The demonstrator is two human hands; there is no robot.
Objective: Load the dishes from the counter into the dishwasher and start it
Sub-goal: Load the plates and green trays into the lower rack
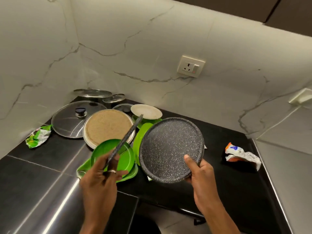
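1. The right hand [200, 173] grips the round speckled plate [170, 149] at its lower right rim, thumb curled over the face and fingers behind. The plate is held above the counter [224, 132], its face tilted toward the camera.
2. The left hand [103, 174] pinches the edge-on speckled plate [125, 137] at its near end. The plate's line runs from the fingers up and away to the right, over the green plates [118, 159].
3. The 2 held plates sit just beside each other; no contact shows.
4. Still on the counter: the green plates, a steel plate [108, 127] with brown residue, a glass lid [72, 120] and a white plate [146, 111].
5. The dishwasher is not in view. Judgement: both hands are occupied, so the next step is to carry. The left plate already stands on edge for a rack slot; the right plate needs turning.
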